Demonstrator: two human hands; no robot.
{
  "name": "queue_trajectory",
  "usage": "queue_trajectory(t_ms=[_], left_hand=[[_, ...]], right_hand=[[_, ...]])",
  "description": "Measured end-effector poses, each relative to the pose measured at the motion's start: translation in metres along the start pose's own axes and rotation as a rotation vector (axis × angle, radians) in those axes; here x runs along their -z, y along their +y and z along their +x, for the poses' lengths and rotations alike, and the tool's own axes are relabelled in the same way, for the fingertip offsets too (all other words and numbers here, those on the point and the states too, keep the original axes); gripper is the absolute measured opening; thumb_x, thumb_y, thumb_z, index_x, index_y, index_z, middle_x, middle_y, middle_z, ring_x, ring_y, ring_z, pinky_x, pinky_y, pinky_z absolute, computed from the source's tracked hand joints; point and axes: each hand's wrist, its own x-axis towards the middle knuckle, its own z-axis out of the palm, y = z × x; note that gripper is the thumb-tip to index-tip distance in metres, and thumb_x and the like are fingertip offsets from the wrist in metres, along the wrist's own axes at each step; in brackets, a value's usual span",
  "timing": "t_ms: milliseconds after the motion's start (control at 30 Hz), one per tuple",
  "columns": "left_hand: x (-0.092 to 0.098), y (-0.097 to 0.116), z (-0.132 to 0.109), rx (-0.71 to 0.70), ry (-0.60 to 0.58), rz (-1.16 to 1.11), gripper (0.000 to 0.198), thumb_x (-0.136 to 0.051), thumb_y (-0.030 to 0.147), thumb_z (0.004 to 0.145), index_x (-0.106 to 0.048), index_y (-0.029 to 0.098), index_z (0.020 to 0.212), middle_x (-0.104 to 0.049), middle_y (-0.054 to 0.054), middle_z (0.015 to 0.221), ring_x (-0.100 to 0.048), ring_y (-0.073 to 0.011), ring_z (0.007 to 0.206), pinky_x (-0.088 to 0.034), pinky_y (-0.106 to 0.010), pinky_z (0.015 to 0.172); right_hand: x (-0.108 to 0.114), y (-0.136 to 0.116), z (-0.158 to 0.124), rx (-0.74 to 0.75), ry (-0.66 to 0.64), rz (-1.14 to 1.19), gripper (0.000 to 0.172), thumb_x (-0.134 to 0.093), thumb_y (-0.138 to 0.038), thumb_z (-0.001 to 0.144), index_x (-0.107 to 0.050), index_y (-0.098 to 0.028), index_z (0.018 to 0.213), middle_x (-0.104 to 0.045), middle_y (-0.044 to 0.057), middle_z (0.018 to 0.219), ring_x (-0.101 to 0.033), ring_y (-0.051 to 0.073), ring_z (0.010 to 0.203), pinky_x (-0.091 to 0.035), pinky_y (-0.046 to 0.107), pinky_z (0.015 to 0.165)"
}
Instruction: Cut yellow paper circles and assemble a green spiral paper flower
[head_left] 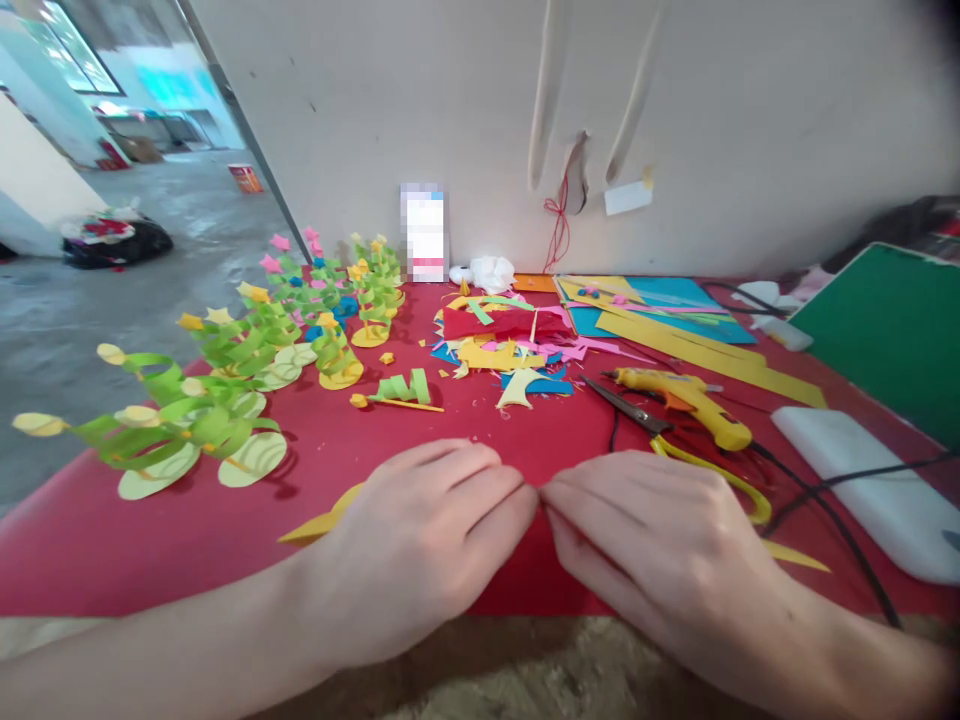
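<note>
L hand and R hand are seen (head view) w/ fingertips held close together over red bench; whether anything's pinched can't be told. Yellow paper is part-hidden behind L hand; scissors, part-covered by R hand, are laid nr glue gun, paper scraps spread beyond.

A pale partition rose behind the red table, and a phone with a blurred screen stood upright before it, near a crumpled white tissue, while a red string and a small white card hung on the partition farther right. At the table's right side lay a long white box with rounded corners, near a large green board. In the room on the left, a stuffed black bag and a red tub stood well apart on the grey floor.
</note>
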Motion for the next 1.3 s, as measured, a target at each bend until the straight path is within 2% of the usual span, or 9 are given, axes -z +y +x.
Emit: queue_trajectory(t_ms=[167, 267, 367, 600, 767, 933, 1100, 1233, 1300], left_hand=[[0.001, -0.003, 0.014, -0.064, 0.013, 0.157, 0.016, -0.045, 0.011, 0.082, -0.061, 0.008, 0.081, -0.067, -0.009, 0.083, -0.060, -0.0232, 0.078, -0.052, -0.036, 0.065], [-0.005, 0.001, 0.015, -0.124, 0.029, 0.195, 0.019, -0.043, 0.009, 0.083, -0.061, 0.008, 0.083, -0.066, -0.008, 0.079, -0.059, -0.0230, 0.080, -0.050, -0.037, 0.074], [-0.011, 0.007, 0.014, -0.152, 0.026, 0.204, 0.020, -0.043, 0.009, 0.082, -0.062, 0.007, 0.085, -0.066, -0.009, 0.077, -0.059, -0.0232, 0.078, -0.045, -0.039, 0.083], [-0.011, 0.011, 0.011, -0.166, -0.008, 0.189, 0.026, -0.037, 0.007, 0.083, -0.063, 0.008, 0.085, -0.067, -0.010, 0.079, -0.060, -0.0236, 0.079, -0.043, -0.040, 0.082], [-0.012, 0.012, 0.012, -0.154, -0.015, 0.175, 0.025, -0.039, 0.007, 0.083, -0.064, 0.008, 0.083, -0.068, -0.010, 0.078, -0.059, -0.0242, 0.082, -0.034, -0.045, 0.094], [-0.015, 0.013, 0.013, -0.136, -0.034, 0.153, 0.023, -0.042, 0.007, 0.081, -0.064, 0.010, 0.080, -0.068, -0.008, 0.075, -0.059, -0.0237, 0.081, -0.024, -0.052, 0.101], [-0.012, 0.013, 0.014, -0.152, -0.011, 0.154, 0.022, -0.043, 0.006, 0.080, -0.065, 0.009, 0.080, -0.068, -0.007, 0.074, -0.059, -0.0215, 0.079, -0.019, -0.053, 0.104], [-0.014, 0.012, 0.013, -0.145, 0.003, 0.158, 0.023, -0.042, 0.006, 0.080, -0.065, 0.009, 0.081, -0.068, -0.006, 0.076, -0.059, -0.0211, 0.080, -0.020, -0.053, 0.104], [-0.015, 0.012, 0.014, -0.136, 0.006, 0.160, 0.021, -0.044, 0.005, 0.079, -0.065, 0.010, 0.079, -0.068, -0.006, 0.074, -0.059, -0.0215, 0.081, -0.019, -0.055, 0.103]], right_hand=[[0.027, 0.015, 0.017, -0.177, 0.128, 0.140, 0.011, -0.054, -0.011, 0.075, -0.064, -0.017, 0.078, -0.068, -0.001, 0.076, -0.062, 0.011, 0.068, -0.048, 0.019, 0.062], [0.028, 0.020, 0.027, -0.257, 0.217, 0.248, 0.009, -0.059, -0.012, 0.074, -0.065, -0.018, 0.078, -0.066, -0.003, 0.082, -0.060, 0.009, 0.080, -0.045, 0.012, 0.069], [0.018, 0.020, 0.036, -0.286, 0.120, 0.448, 0.007, -0.058, -0.016, 0.077, -0.065, -0.018, 0.079, -0.065, -0.003, 0.081, -0.059, 0.008, 0.082, -0.046, 0.012, 0.071], [0.011, 0.027, 0.048, -0.404, -0.089, 0.798, 0.008, -0.062, -0.024, 0.074, -0.067, -0.019, 0.075, -0.065, -0.002, 0.078, -0.059, 0.009, 0.074, -0.047, 0.016, 0.067], [0.012, 0.034, 0.051, -0.466, -0.116, 1.048, 0.012, -0.058, -0.024, 0.077, -0.067, -0.020, 0.070, -0.064, -0.003, 0.077, -0.058, 0.008, 0.074, -0.046, 0.014, 0.065], [0.006, 0.040, 0.055, -0.480, -0.042, 0.922, 0.015, -0.056, -0.028, 0.078, -0.067, -0.019, 0.071, -0.062, -0.002, 0.068, -0.055, 0.009, 0.062, -0.044, 0.019, 0.056], [-0.004, 0.056, 0.057, -0.496, 0.106, 0.588, 0.023, -0.056, -0.038, 0.076, -0.066, -0.018, 0.070, -0.060, -0.001, 0.057, -0.052, 0.011, 0.052, -0.042, 0.022, 0.048], [-0.016, 0.077, 0.057, -0.519, 0.251, 0.322, 0.032, -0.054, -0.034, 0.078, -0.063, -0.015, 0.054, -0.052, 0.001, 0.045, -0.047, 0.013, 0.048, -0.038, 0.026, 0.049], [-0.022, 0.090, 0.057, -0.506, 0.256, 0.252, 0.022, -0.055, -0.026, 0.076, -0.065, -0.013, 0.061, -0.055, 0.004, 0.047, -0.050, 0.016, 0.052, -0.040, 0.029, 0.054]])
